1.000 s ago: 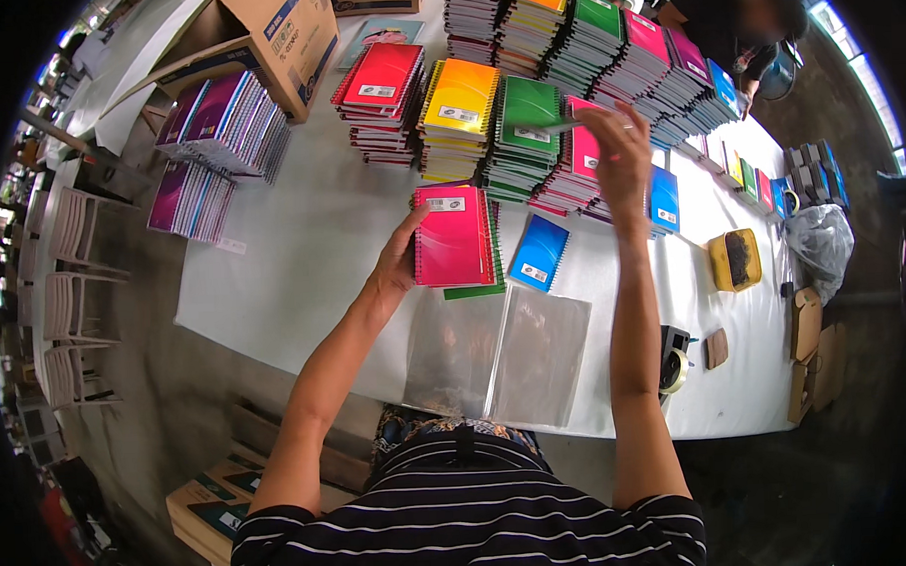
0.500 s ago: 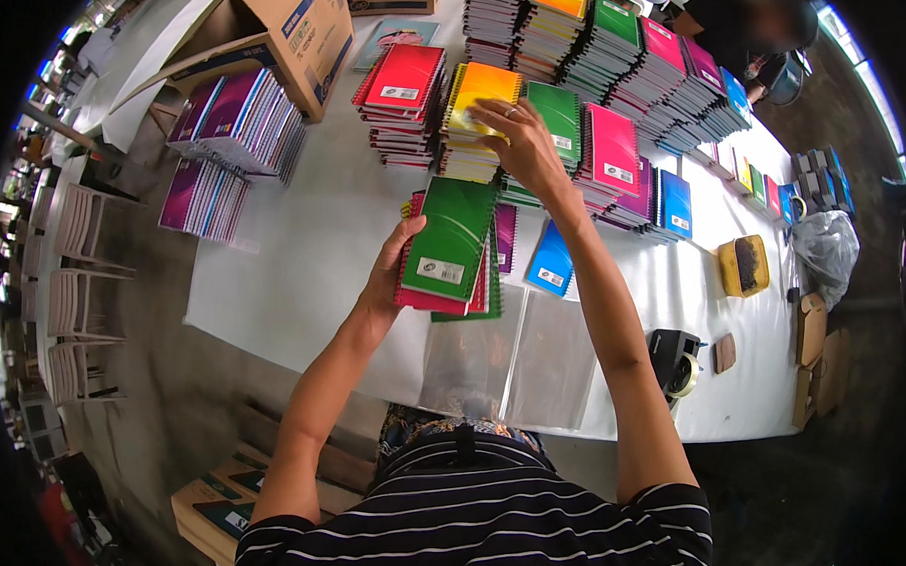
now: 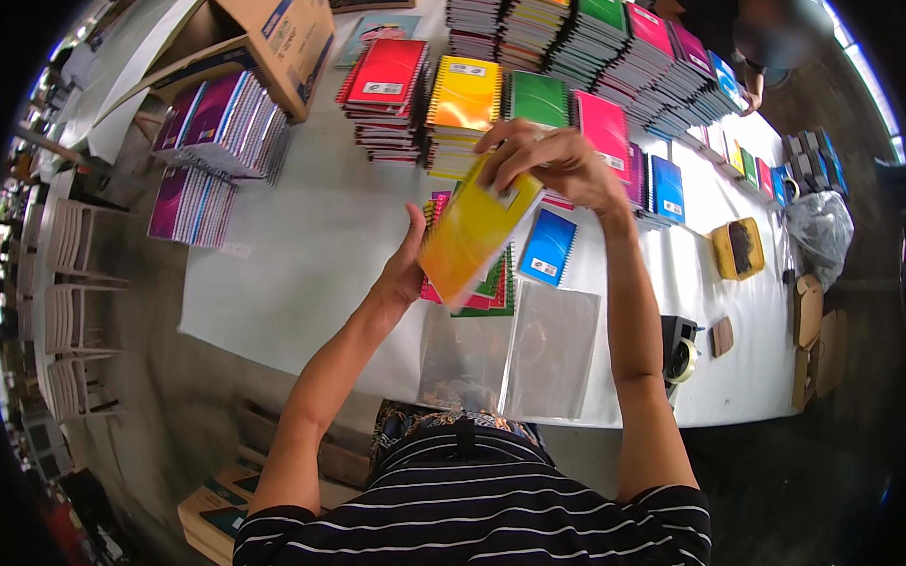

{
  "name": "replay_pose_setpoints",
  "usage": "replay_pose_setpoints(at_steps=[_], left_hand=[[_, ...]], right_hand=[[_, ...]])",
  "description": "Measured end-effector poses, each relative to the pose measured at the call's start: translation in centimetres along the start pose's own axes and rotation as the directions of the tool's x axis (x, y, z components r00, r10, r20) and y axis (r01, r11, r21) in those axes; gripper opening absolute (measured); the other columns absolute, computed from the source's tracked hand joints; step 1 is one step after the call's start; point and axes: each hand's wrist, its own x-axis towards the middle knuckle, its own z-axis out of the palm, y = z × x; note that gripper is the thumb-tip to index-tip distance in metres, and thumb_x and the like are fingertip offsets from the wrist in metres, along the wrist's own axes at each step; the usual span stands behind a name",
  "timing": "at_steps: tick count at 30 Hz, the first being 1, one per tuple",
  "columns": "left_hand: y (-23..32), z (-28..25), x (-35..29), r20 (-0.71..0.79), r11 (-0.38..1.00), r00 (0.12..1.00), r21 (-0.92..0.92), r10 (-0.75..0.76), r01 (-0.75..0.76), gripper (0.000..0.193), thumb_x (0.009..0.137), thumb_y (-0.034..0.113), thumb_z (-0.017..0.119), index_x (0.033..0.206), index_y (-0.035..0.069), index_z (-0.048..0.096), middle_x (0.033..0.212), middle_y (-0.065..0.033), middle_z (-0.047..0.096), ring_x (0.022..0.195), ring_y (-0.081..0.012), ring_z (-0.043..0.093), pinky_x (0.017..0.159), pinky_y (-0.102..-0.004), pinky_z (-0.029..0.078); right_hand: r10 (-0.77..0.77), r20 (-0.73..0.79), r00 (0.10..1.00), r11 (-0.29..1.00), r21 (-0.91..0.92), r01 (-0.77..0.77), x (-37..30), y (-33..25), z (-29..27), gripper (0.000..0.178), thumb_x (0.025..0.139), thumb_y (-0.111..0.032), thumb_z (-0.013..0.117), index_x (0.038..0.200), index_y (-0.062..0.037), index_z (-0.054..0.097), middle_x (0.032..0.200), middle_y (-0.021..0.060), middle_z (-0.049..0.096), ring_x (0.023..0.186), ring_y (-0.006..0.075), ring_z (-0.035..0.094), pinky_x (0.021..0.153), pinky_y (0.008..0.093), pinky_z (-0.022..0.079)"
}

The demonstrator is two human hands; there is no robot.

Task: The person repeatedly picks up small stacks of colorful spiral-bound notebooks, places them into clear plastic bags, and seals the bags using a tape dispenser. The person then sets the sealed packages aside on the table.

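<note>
A yellow spiral notebook (image 3: 478, 237), slightly smeared by motion, hangs tilted from my right hand (image 3: 559, 170), whose fingers are closed on its upper end. Below it is a small stack of notebooks (image 3: 495, 293) with pink and green covers, mostly hidden by the yellow one. My left hand (image 3: 404, 263) holds this stack at its left side, the thumb raised and the other fingers out of sight. Just right of the stack lies a blue notebook (image 3: 549, 246). Clear plastic sleeves (image 3: 550, 354) lie flat on the table in front of me.
Tall piles of notebooks in red (image 3: 386, 76), yellow (image 3: 463, 88) and green (image 3: 539, 98) stand beyond my hands. Purple books (image 3: 196, 202) and a cardboard box (image 3: 285, 39) are at left. A tape dispenser (image 3: 680, 350) and yellow container (image 3: 737, 249) sit right. Another person (image 3: 703, 5) is at far right.
My right hand has lifted a yellow notebook off its pile and brought it toward me, over the stack at my left hand. My left thumb has come up off the green cover.
</note>
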Motion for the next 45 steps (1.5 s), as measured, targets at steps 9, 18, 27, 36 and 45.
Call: replay_pose_setpoints(at_steps=[9,18,27,36,45], left_hand=[[-5.3,3.9,-1.0,-0.129,0.985,0.989,0.146,-0.074,0.092,0.077,0.094,0.067,0.037,0.142,0.007,0.039,0.132,-0.0106,0.055,0.119,-0.0204,0.057,0.101,-0.0377,0.047],[-10.7,3.9,0.7,-0.011,0.976,0.979,-0.082,-0.203,0.202,0.070,0.091,0.050,0.060,0.139,0.003,0.042,0.131,-0.0144,0.056,0.119,-0.0258,0.056,0.103,-0.0408,0.045],[-13.6,2.2,2.4,-0.253,0.996,0.967,-0.087,-0.029,0.007,0.069,0.080,0.031,0.077,0.135,0.002,0.045,0.126,-0.0142,0.058,0.112,-0.0253,0.059,0.098,-0.0380,0.048],[-12.5,6.2,-0.7,0.013,0.879,0.978,0.442,-0.208,0.181,0.090,0.066,0.012,0.082,0.142,-0.001,0.036,0.125,-0.0121,0.057,0.113,-0.0216,0.058,0.101,-0.0345,0.046],[-16.3,1.2,-3.8,0.072,0.709,0.980,0.681,0.186,-0.184,0.125,0.062,0.013,0.089,0.156,0.011,0.007,0.158,-0.0195,0.019,0.147,-0.0258,0.017,0.116,-0.0382,0.022]], right_hand=[[0.340,-0.537,0.772,0.929,0.066,-0.363,-13.2,2.4,-2.3,0.032,0.081,0.007,0.064,0.108,-0.0068,0.072,0.114,0.0090,0.069,0.111,0.0260,0.060,0.089,0.0357,0.051],[0.362,-0.920,-0.148,-0.111,0.115,-0.987,-33.0,11.4,-15.3,0.059,0.069,-0.040,0.081,0.111,-0.0013,0.067,0.100,0.0197,0.070,0.091,0.0310,0.067,0.080,0.0413,0.051],[0.713,-0.702,0.002,0.638,0.647,-0.418,-23.2,-5.8,2.0,0.024,0.086,-0.020,0.073,0.094,-0.0004,0.061,0.082,0.0068,0.064,0.073,0.0159,0.062,0.073,0.0291,0.050],[0.874,-0.264,0.409,0.460,0.723,-0.516,-25.6,-4.7,14.0,0.081,0.064,-0.001,0.085,0.134,-0.0018,0.043,0.125,0.0146,0.056,0.117,0.0249,0.054,0.104,0.0406,0.042],[0.714,-0.537,0.449,0.697,0.604,-0.386,-27.3,0.4,22.6,0.087,0.068,-0.006,0.086,0.138,-0.0051,0.034,0.123,0.0066,0.051,0.117,0.0208,0.049,0.104,0.0372,0.040]])
